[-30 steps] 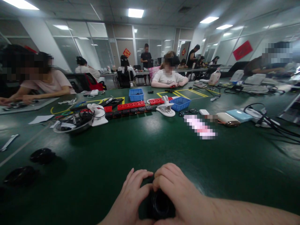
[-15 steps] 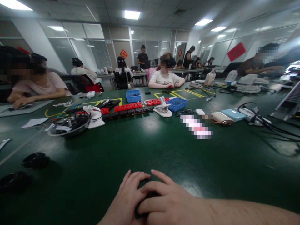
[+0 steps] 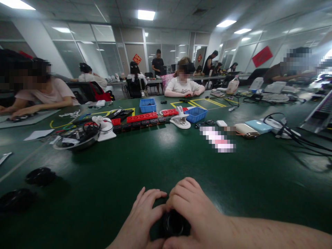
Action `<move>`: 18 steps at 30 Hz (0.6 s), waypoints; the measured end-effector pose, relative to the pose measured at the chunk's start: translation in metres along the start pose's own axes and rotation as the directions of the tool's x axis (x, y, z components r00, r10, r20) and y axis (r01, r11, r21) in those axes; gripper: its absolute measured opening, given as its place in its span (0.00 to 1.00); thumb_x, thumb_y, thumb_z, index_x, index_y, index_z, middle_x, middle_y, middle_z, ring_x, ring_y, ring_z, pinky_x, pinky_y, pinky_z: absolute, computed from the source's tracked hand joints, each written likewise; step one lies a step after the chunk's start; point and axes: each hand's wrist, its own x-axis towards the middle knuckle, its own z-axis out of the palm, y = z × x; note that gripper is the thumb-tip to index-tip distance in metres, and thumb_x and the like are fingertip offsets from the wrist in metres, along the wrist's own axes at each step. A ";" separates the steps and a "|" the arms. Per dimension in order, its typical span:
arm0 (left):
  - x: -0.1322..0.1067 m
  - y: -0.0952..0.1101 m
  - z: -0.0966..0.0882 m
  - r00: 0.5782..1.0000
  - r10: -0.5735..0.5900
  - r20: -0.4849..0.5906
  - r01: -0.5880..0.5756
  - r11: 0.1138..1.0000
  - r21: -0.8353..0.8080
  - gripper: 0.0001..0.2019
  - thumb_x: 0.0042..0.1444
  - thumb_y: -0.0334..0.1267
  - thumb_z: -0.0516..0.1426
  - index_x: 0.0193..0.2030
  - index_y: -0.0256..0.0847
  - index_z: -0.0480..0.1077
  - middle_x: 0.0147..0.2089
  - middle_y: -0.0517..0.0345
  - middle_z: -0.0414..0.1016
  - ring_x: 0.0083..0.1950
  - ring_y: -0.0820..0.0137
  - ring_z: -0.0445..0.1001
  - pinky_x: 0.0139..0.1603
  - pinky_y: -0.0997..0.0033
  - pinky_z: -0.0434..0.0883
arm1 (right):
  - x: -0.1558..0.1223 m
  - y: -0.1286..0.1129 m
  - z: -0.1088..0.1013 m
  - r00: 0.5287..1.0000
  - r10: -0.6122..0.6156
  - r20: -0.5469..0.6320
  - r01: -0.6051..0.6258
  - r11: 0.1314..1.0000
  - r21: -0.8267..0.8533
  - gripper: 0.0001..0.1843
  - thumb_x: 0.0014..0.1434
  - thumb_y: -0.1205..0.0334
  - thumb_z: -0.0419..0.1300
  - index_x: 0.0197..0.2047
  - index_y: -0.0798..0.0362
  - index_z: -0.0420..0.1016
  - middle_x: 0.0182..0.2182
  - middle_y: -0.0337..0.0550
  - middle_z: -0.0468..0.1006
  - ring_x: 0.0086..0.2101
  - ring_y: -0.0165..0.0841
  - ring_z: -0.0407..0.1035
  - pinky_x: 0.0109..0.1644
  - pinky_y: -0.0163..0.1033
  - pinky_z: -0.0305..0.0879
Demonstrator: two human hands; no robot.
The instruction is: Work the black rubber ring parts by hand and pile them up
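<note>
Close to me at the bottom of the head view is a round black part (image 3: 174,225) with a glossy rim and a hollow centre. My right hand (image 3: 198,209) curls over its right side, fingers bent at the far edge and thumb at the near edge. Along its left side lies my left hand (image 3: 146,212), thumb against the part and the other fingers reaching forward. The palms hide much of the part. Two more black, rounded pieces, one behind (image 3: 40,176) and one nearer (image 3: 17,200), rest on the table at left.
Across the green table (image 3: 124,162) stand a metal bowl (image 3: 77,145) of small items, red power strips (image 3: 141,117), white clip stands (image 3: 180,118) and blue trays (image 3: 196,114). Power banks (image 3: 246,130) and black cables (image 3: 287,133) lie at right. A person (image 3: 183,83) sits opposite.
My right hand has shifted from over my left fingers to the right side of the black part, its fingers now curled round it. The part's hollow centre has come into view.
</note>
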 end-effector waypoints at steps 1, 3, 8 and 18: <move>0.000 0.001 0.000 1.000 -0.010 0.010 0.010 1.000 -0.002 0.25 0.48 0.57 0.57 0.52 0.50 0.66 0.56 0.49 0.64 0.57 0.50 0.61 0.57 0.33 0.50 | 0.000 0.000 0.001 1.000 0.011 0.020 -0.011 1.000 -0.010 0.21 0.41 0.49 0.67 0.31 0.54 0.68 0.30 0.38 0.72 0.33 0.32 0.62 0.42 0.42 0.55; 0.000 0.001 0.000 1.000 -0.017 0.019 0.017 1.000 0.001 0.25 0.48 0.54 0.57 0.52 0.50 0.66 0.56 0.48 0.63 0.58 0.50 0.61 0.57 0.33 0.50 | 0.001 -0.001 0.000 0.998 0.012 0.067 -0.011 1.000 -0.012 0.18 0.38 0.57 0.69 0.31 0.54 0.68 0.29 0.36 0.72 0.33 0.31 0.62 0.42 0.40 0.55; 0.001 0.002 0.002 1.000 -0.010 -0.014 0.010 1.000 0.017 0.27 0.45 0.49 0.61 0.54 0.52 0.65 0.56 0.52 0.64 0.57 0.51 0.62 0.58 0.34 0.51 | 0.004 0.000 -0.005 0.965 -0.136 0.223 0.129 0.991 0.045 0.11 0.44 0.67 0.62 0.34 0.54 0.69 0.34 0.36 0.75 0.38 0.31 0.62 0.47 0.39 0.55; 0.001 0.003 0.002 1.000 0.002 -0.014 -0.002 1.000 -0.006 0.29 0.47 0.52 0.59 0.57 0.51 0.62 0.57 0.49 0.63 0.58 0.50 0.61 0.59 0.35 0.50 | 0.005 0.001 -0.013 0.882 -0.307 0.358 0.296 0.951 0.086 0.06 0.59 0.63 0.55 0.31 0.53 0.71 0.40 0.34 0.77 0.53 0.28 0.59 0.65 0.45 0.25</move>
